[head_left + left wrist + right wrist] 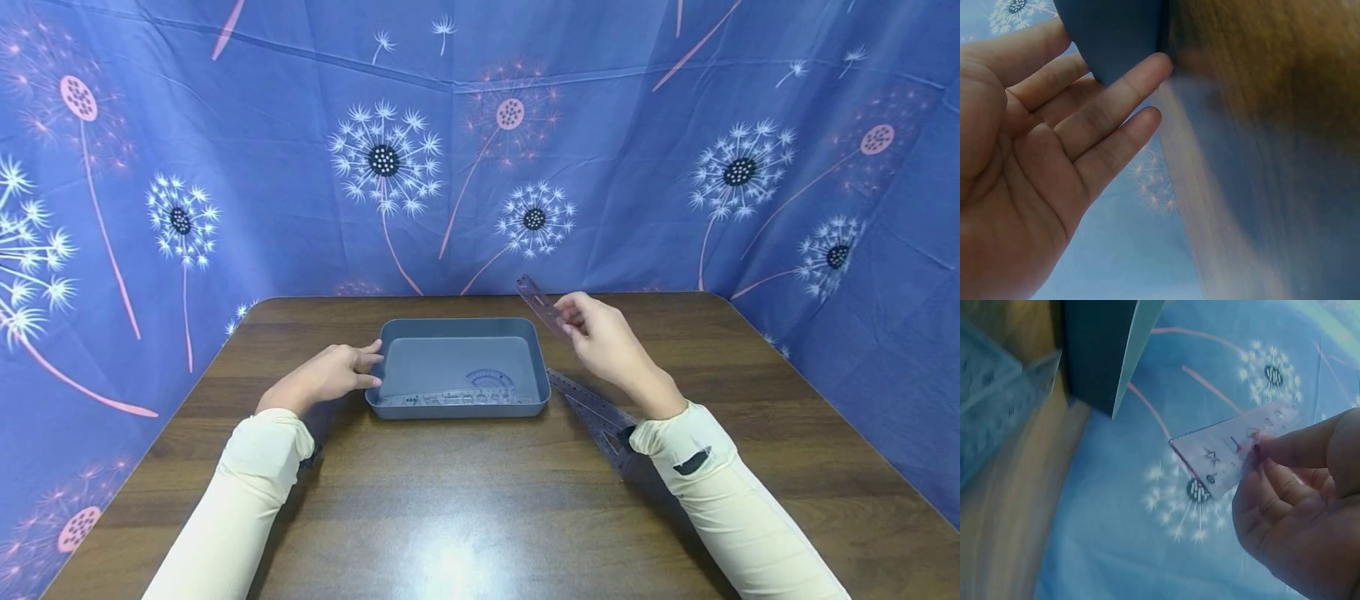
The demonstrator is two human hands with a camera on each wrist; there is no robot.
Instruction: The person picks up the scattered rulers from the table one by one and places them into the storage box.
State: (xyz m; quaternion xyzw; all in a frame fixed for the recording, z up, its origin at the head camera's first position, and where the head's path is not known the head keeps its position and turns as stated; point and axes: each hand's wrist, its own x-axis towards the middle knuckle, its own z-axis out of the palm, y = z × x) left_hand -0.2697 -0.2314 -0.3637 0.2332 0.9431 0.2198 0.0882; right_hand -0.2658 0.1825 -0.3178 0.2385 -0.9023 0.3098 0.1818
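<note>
A grey rectangular tray [460, 411] stands on the table. My left hand [333, 372] is at its left end, fingers extended and spread against the wall; the left wrist view shows fingertips at the tray's side [1113, 37]. Inside the tray, along its near wall, lie a clear ruler [450, 398] with cut-out shapes and a blue-marked protractor [491, 380]. My right hand [600, 337] pinches a pinkish translucent stencil ruler [536, 297] between thumb and fingers, raised beyond the tray's right end. Star and other cut-outs show on this stencil ruler [1222, 450] in the right wrist view.
A clear set square [600, 417] lies on the wooden table [450, 492] right of the tray, partly under the right forearm. A blue cloth [300, 217] with dandelion prints hangs behind and on both sides of the table.
</note>
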